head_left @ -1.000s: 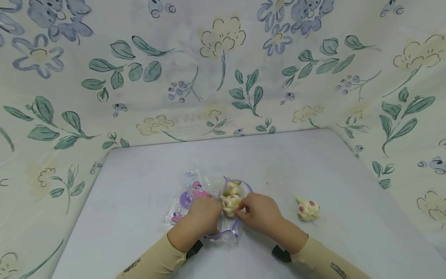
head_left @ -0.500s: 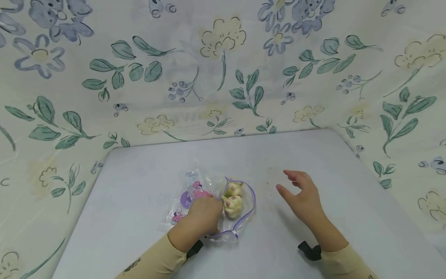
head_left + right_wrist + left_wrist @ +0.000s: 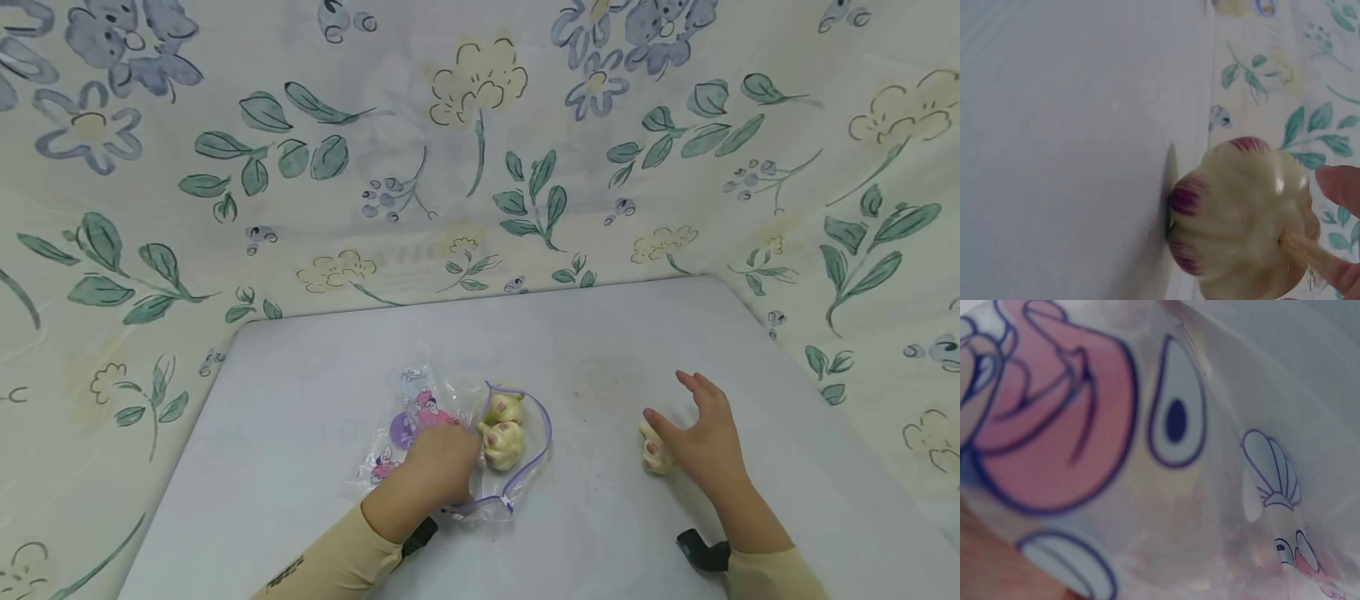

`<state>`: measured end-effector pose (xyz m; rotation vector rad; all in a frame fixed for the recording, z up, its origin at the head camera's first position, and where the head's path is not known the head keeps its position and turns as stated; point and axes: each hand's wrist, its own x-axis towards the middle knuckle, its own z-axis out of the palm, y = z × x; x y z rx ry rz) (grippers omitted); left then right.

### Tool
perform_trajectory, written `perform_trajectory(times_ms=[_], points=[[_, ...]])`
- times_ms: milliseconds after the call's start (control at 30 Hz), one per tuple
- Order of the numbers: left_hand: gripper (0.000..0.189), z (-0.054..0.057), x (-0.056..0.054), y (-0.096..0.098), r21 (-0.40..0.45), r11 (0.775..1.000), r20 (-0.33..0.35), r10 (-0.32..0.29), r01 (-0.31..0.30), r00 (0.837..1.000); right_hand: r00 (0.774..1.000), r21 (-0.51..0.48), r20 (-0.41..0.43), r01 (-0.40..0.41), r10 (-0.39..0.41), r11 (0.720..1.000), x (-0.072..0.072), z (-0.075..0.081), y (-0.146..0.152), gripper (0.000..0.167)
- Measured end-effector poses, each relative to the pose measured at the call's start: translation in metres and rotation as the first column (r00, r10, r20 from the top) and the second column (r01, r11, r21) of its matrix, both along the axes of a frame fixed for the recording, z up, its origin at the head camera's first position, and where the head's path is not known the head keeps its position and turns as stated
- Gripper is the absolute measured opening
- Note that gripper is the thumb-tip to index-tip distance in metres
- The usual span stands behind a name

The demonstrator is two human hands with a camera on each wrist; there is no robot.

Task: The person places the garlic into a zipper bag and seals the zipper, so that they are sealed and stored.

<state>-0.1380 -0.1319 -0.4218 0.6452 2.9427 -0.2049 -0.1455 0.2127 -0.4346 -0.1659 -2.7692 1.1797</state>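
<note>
A clear zip bag (image 3: 402, 432) with pink and purple cartoon print lies mid-table, its purple-edged mouth spread wide toward the right. Two garlic bulbs (image 3: 502, 445), cream with purplish patches, sit in that mouth, one behind the other. My left hand (image 3: 438, 460) grips the bag by its opening, fingers curled and partly hidden. Printed plastic fills most of the left wrist view. To the right, my right hand (image 3: 705, 442) reaches over a third garlic bulb (image 3: 655, 454), thumb and fingers spread around it. In the right wrist view that bulb (image 3: 1247, 212) stands close to the fingertips (image 3: 1340, 184).
A white table (image 3: 315, 375) carries everything, with small specks on its surface right of the bag. Flower-printed cloth (image 3: 480, 167) hangs behind the table and along its sides. A black strap piece (image 3: 702, 551) shows at the right wrist.
My right hand has let go of the front bulb in the bag and moved right to the third bulb, its fingers spreading. My left hand stays on the bag.
</note>
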Motion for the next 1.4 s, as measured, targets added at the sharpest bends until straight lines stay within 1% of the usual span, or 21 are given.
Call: perform_trajectory(times_ms=[133, 267, 433, 533, 633, 800, 900, 1000, 1067, 1133, 1200, 1267, 1333, 1400], points=[[0.049, 0.0, 0.0, -0.001, 0.009, 1.0, -0.009, -0.004, 0.004, 1.0, 0.997, 0.005, 0.075, 0.005, -0.006, 1.0, 0.0, -0.007, 0.008, 0.088], [0.047, 0.0, 0.001, -0.002, 0.019, 1.0, -0.029, -0.019, 0.019, 0.999, 0.988, -0.023, 0.157, -0.009, 0.012, 1.0, -0.001, -0.012, 0.01, 0.09], [0.046, -0.001, 0.001, -0.002, 0.028, 0.999, -0.036, -0.029, 0.03, 0.999, 0.964, -0.073, 0.262, -0.035, 0.054, 0.997, 0.0, -0.015, 0.01, 0.085], [0.046, -0.002, 0.001, -0.003, 0.027, 0.999, -0.036, -0.028, 0.029, 0.999, 0.951, -0.066, 0.303, -0.049, 0.067, 0.997, 0.0, -0.016, 0.009, 0.084], [0.045, -0.002, 0.001, -0.003, 0.023, 0.999, -0.031, -0.026, 0.026, 0.999, 0.941, -0.05, 0.326, -0.075, 0.087, 0.996, 0.001, -0.016, 0.006, 0.084], [0.045, -0.002, 0.0, -0.002, 0.021, 1.0, -0.016, -0.015, 0.015, 1.0, 0.934, -0.03, 0.331, -0.134, 0.136, 0.991, 0.004, -0.016, 0.005, 0.082], [0.046, -0.003, -0.001, -0.002, 0.023, 1.0, -0.013, -0.01, 0.011, 1.0, 0.932, -0.025, 0.311, -0.186, 0.185, 0.982, 0.006, -0.015, 0.01, 0.079], [0.047, -0.004, -0.001, -0.001, 0.023, 1.0, -0.017, -0.012, 0.013, 1.0, 0.927, -0.056, 0.29, -0.234, 0.24, 0.971, 0.009, -0.013, 0.018, 0.077], [0.047, -0.004, -0.001, -0.001, 0.026, 1.0, -0.02, -0.015, 0.015, 1.0, 0.921, -0.096, 0.286, -0.247, 0.264, 0.964, 0.01, -0.015, 0.021, 0.077], [0.045, -0.004, -0.001, -0.001, 0.029, 0.999, -0.023, -0.019, 0.02, 1.0, 0.92, -0.133, 0.278, -0.247, 0.275, 0.96, 0.01, -0.016, 0.022, 0.079], [0.044, -0.003, 0.0, -0.002, 0.032, 0.999, -0.026, -0.023, 0.024, 0.999, 0.928, -0.163, 0.254, -0.238, 0.274, 0.957, 0.01, -0.018, 0.023, 0.081], [0.043, -0.003, 0.0, -0.002, 0.031, 0.999, -0.032, -0.03, 0.031, 0.999, 0.94, -0.208, 0.219, -0.218, 0.262, 0.954, 0.009, -0.02, 0.025, 0.079], [0.043, -0.002, 0.0, -0.002, 0.03, 0.999, -0.039, -0.031, 0.032, 0.999, 0.951, -0.27, 0.191, -0.187, 0.243, 0.944, 0.007, -0.024, 0.03, 0.076], [0.043, -0.003, 0.001, -0.002, 0.032, 0.999, -0.04, -0.027, 0.029, 0.999, 0.959, -0.341, 0.185, -0.142, 0.214, 0.929, 0.006, -0.028, 0.034, 0.073]])
